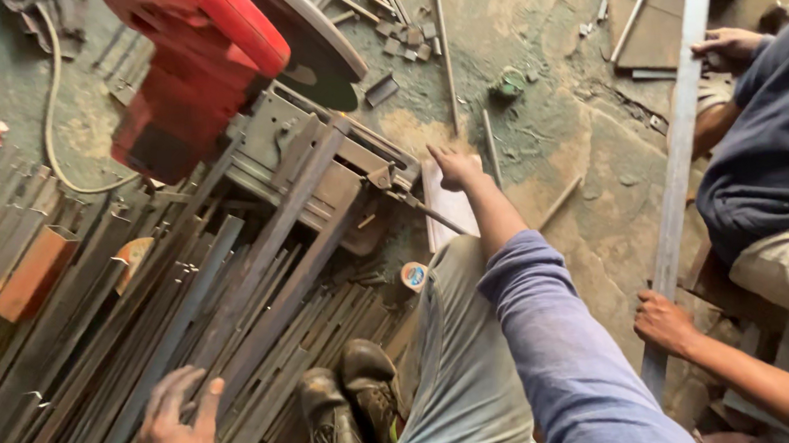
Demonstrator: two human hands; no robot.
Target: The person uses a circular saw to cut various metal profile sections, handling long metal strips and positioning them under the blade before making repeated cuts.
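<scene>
The right hand (453,165) is laid on a pale flat strip (440,211) beside the red chop saw (212,68), grip undiscernible; the left hand (177,426) is spread open over steel bars (146,337).

Pale flat metal piece (446,211) — lying lengthwise on the stone floor (582,146), just beside the cut-off saw's base (318,162), one end under fingertips.

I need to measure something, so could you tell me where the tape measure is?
In the head view, the tape measure lies on the floor at centre, just below the pale metal plate the right hand touches.
</scene>
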